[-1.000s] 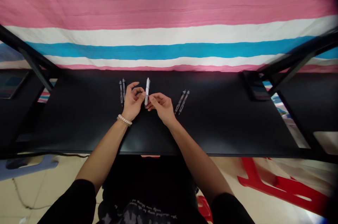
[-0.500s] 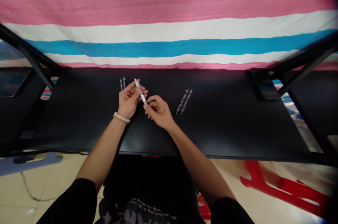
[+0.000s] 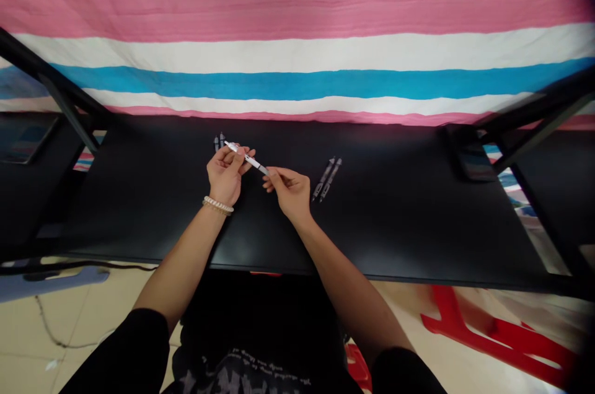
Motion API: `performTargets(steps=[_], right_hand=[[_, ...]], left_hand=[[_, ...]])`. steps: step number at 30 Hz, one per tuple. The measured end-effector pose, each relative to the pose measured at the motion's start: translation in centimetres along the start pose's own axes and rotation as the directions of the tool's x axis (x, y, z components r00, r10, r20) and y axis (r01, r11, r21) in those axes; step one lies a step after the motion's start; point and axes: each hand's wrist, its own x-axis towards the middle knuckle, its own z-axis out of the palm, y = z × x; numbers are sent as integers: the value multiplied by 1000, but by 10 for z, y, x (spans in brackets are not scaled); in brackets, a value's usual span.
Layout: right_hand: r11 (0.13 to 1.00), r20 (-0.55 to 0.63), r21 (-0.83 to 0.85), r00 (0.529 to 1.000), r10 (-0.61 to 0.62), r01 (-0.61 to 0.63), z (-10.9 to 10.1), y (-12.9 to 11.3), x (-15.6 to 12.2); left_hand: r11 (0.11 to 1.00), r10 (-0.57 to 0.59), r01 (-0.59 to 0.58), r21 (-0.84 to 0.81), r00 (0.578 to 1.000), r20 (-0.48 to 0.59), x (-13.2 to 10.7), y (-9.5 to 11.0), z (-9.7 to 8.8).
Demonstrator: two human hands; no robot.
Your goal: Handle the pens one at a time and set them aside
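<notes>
A slim white pen (image 3: pixel 252 161) is held slantwise above the table between my two hands. My left hand (image 3: pixel 226 173), with a pale beaded bracelet at the wrist, pinches its upper left part between thumb and fingers. At the pen's lower right tip, the thumb and fingertips of my right hand (image 3: pixel 292 191) are closed on the greyish end. Two dark-and-clear pens (image 3: pixel 219 141) lie just beyond my left hand, partly hidden by it. To the right of my right hand, two similar pens (image 3: pixel 328 179) rest side by side, slanting.
The black table (image 3: pixel 409 214) has dark metal frame bars at both sides. A dark phone-like object (image 3: pixel 471 152) lies at its right end. Behind hangs a striped pink, white and blue cloth (image 3: pixel 297 85). A red plastic stool (image 3: pixel 493 335) stands below on the right.
The white pen has turned from steep to flatter, its lower end swinging right. My right hand has moved slightly right with that end, while my left hand keeps its pinch.
</notes>
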Motion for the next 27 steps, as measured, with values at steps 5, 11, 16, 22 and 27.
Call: performTargets(steps=[5,11,16,22,27], right_hand=[[995,43,97,999,8,-12,1,1,0],[989,55,144,998,4,-11,1,-2,-1],[998,16,44,999,38,-38,3,-2,-5],[957,-3,-195,976,-218,214,5,-5,-14],[914,2,-241,942,-337,328,2,-9,-15]], left_hand=[[1000,3,-3,-8,1000,1,1,1,-3],[1000,-2,1,-27,1000,-8,2,1,-3],[1000,-21,21,-20,999,-24,4,2,-3],[999,43,-39,37,994,-99,5,0,-5],[998,56,-51,47,992,-109,3,-2,-2]])
